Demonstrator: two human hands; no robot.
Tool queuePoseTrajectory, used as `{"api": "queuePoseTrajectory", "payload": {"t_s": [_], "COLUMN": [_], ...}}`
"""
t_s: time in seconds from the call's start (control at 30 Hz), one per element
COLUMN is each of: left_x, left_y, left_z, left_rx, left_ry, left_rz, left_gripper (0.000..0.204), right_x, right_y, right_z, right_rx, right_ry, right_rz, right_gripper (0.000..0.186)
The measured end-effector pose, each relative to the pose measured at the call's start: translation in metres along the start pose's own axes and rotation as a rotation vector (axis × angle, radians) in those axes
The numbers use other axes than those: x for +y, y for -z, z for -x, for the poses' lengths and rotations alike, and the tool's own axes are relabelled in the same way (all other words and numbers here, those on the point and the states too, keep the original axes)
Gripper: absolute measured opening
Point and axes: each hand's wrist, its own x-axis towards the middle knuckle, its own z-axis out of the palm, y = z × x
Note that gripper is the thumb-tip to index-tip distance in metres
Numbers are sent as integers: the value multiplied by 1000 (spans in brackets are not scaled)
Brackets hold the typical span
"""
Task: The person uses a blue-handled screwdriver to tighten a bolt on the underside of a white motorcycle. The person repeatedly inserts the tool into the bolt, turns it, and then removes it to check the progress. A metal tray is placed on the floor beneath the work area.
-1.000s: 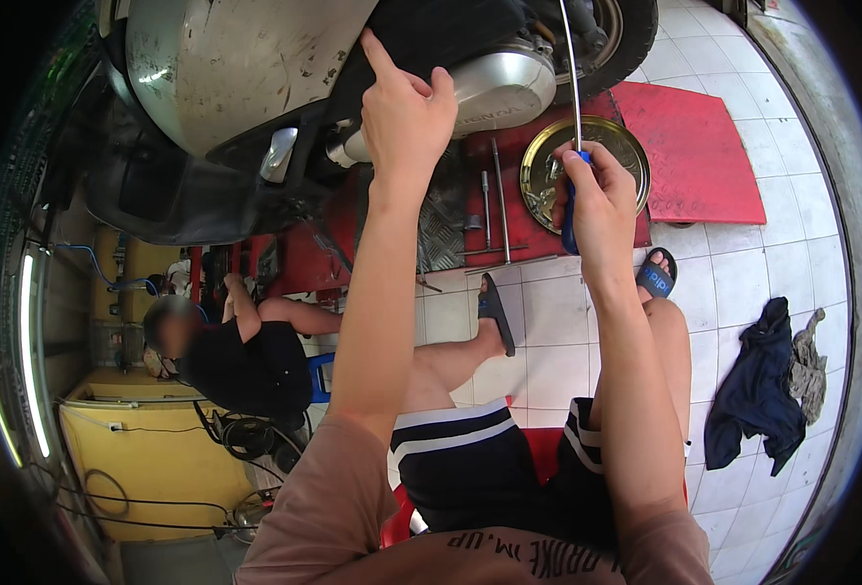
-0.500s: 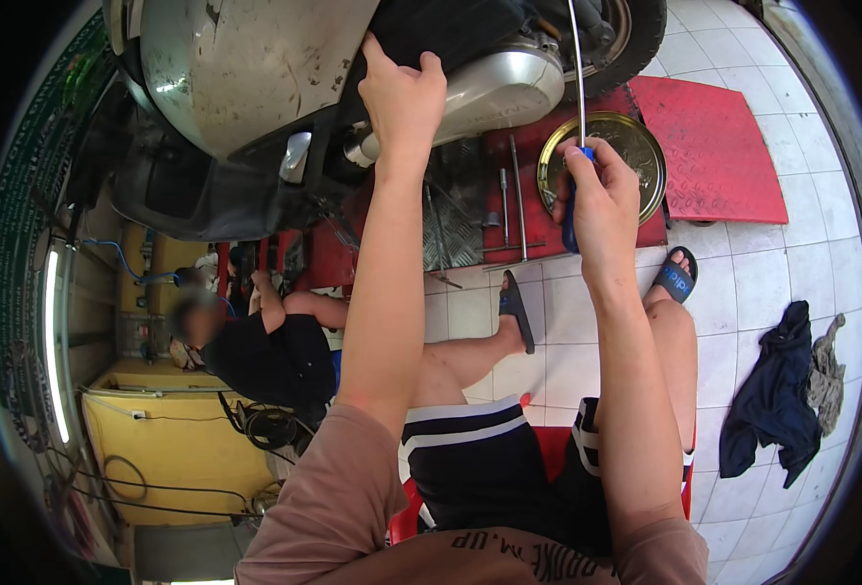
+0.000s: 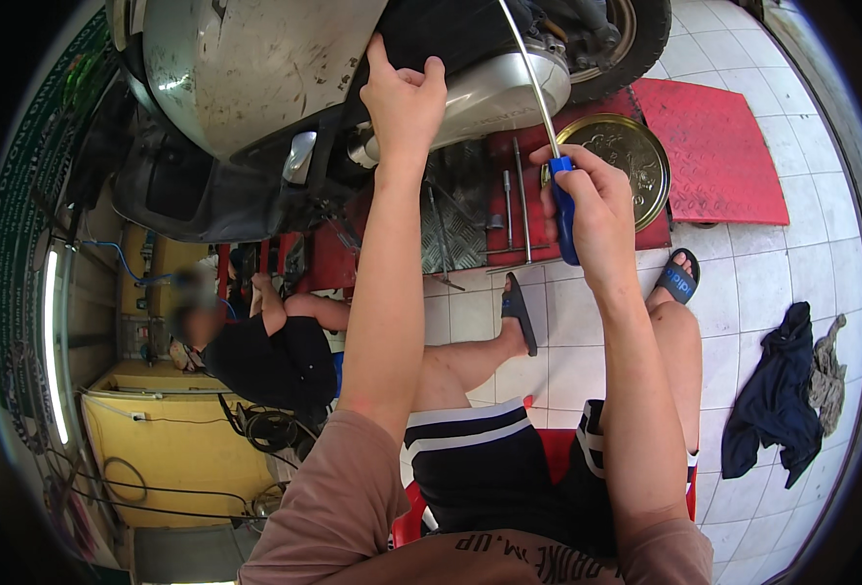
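Note:
A long screwdriver (image 3: 560, 207) with a blue handle and bright shank is gripped in my right hand (image 3: 598, 210). Its shank slants up and left across the silver engine cover (image 3: 509, 93); the tip runs out at the top edge of the picture. My left hand (image 3: 403, 112) rests at the edge of the scooter's scuffed silver body panel (image 3: 265, 68), beside a black panel (image 3: 460, 29). The index finger is stretched along that edge and the thumb stands apart. Its other fingers are partly hidden, and nothing shows in the palm.
Under the scooter is a red metal platform (image 3: 713, 151). On it lie a round gold tray (image 3: 635, 161), a long metal bar (image 3: 521, 190) and a shorter socket tool (image 3: 508, 210). Dark cloth (image 3: 777, 400) lies on the tiled floor at right. Another person (image 3: 270, 346) sits at left.
My right hand has tilted the screwdriver, so its shank leans further left and its upper part has swung left. My left hand stays almost still at the panel edge.

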Motion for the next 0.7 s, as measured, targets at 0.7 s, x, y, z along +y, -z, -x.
{"api": "queuePoseTrajectory", "payload": {"t_s": [0.7], "left_x": [-1], "left_y": [6], "left_z": [1], "left_rx": [11], "left_ry": [-147], "left_rz": [-79], "left_gripper": [71], "right_x": [2], "right_y": [-17], "right_z": [4], "right_rx": [-226], "right_ry": [161], "right_rz": [335], "right_gripper": [36]}}
